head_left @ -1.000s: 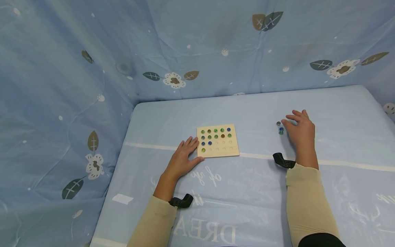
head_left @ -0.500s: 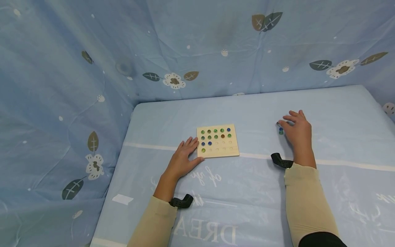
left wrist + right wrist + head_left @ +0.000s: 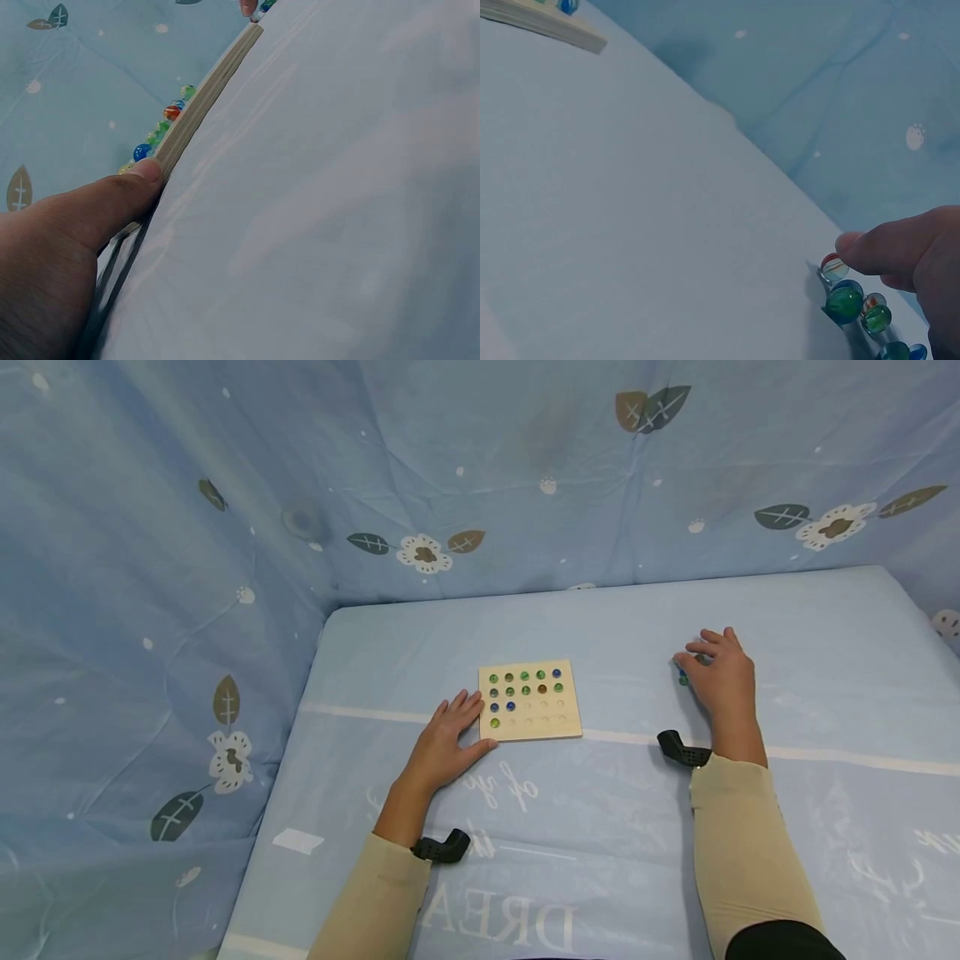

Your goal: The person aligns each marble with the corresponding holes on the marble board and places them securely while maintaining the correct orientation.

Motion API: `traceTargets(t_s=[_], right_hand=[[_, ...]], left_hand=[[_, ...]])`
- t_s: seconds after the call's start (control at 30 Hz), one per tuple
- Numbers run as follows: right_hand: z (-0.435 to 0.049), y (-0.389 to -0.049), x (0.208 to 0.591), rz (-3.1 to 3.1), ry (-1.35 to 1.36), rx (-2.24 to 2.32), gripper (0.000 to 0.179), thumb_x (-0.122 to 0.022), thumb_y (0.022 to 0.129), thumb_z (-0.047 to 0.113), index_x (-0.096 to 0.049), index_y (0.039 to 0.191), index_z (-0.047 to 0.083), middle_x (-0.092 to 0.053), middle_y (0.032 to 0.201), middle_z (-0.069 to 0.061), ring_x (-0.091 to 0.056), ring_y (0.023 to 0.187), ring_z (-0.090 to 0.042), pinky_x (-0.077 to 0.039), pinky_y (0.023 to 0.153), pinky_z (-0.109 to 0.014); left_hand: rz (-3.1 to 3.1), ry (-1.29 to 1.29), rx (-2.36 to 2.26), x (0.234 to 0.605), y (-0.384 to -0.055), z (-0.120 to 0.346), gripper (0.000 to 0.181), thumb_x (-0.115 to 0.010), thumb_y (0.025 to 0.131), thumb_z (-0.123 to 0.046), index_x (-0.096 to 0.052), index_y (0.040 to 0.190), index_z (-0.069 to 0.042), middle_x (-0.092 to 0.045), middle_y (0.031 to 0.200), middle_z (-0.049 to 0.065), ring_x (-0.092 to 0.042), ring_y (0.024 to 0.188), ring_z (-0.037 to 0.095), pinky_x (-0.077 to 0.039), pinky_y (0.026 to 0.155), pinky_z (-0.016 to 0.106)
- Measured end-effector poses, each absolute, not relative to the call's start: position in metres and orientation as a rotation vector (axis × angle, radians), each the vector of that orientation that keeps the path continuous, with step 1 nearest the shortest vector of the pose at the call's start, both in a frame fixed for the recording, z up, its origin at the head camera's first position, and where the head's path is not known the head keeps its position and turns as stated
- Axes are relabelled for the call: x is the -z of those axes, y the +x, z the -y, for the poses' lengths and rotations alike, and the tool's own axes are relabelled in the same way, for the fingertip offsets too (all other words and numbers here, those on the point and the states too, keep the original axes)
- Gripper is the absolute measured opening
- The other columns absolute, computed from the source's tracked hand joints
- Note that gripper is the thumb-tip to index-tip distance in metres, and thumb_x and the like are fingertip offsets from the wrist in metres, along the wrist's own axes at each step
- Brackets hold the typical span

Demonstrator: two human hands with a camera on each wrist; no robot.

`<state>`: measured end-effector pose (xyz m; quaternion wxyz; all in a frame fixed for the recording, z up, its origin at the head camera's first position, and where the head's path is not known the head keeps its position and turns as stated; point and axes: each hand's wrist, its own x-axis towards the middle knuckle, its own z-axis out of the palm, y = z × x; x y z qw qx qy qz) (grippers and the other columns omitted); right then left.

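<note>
A pale wooden board (image 3: 531,734) lies on the table, its upper hollows filled with green, blue and amber marbles and several lower hollows bare. My left hand (image 3: 442,747) rests along the board's left edge with straight fingers, the thumb (image 3: 146,171) pressing the near edge. To the right, my right hand (image 3: 722,677) bends down over a small group of loose marbles. Its thumb tip meets a clear marble with a red stripe (image 3: 835,268), pinched against fingers hidden behind the thumb. Close beside it sit a green marble (image 3: 844,304) and several other green and blue ones.
A pale blue printed sheet (image 3: 615,860) covers the table. Behind and to the left hangs a blue curtain (image 3: 525,527) with leaves and flowers. Each wrist wears a black camera mount (image 3: 682,750).
My right hand has moved slightly left onto the outermost marble, its thumb now covering that marble in the head view. The left hand and the board have stayed put.
</note>
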<state>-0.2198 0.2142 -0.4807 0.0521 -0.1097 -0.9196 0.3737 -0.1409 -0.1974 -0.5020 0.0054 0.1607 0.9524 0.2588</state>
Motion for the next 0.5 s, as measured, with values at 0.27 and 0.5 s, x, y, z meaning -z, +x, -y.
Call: traceTargets(t_s=[0.27, 0.5], right_hand=[[-0.2111, -0.2190, 0.4808, 2.820, -0.307, -1.098, 0.034, -0.061, 0.091, 0.021, -0.066, 0.111, -0.006, -0.041, 0.144, -0.020, -0.008, 0.146, -0.027, -0.013, 0.117, -0.052], [-0.2100, -0.2172, 0.4799, 2.832, -0.278, -1.074, 0.032, -0.062, 0.090, 0.019, -0.067, 0.108, -0.007, -0.041, 0.144, -0.021, -0.008, 0.146, -0.030, -0.010, 0.117, -0.054]], left_hand=[[-2.986, 0.503, -0.790, 0.5016, -0.1417, 0.1976, 0.076, -0.063, 0.083, -0.055, -0.038, 0.145, -0.020, -0.031, 0.151, -0.011, -0.020, 0.143, 0.012, -0.016, 0.119, 0.040], [-2.969, 0.488, -0.807, 0.5021, -0.1404, 0.1968, 0.076, -0.064, 0.083, -0.053, -0.037, 0.145, -0.020, -0.030, 0.151, -0.012, -0.020, 0.143, 0.012, -0.017, 0.119, 0.040]])
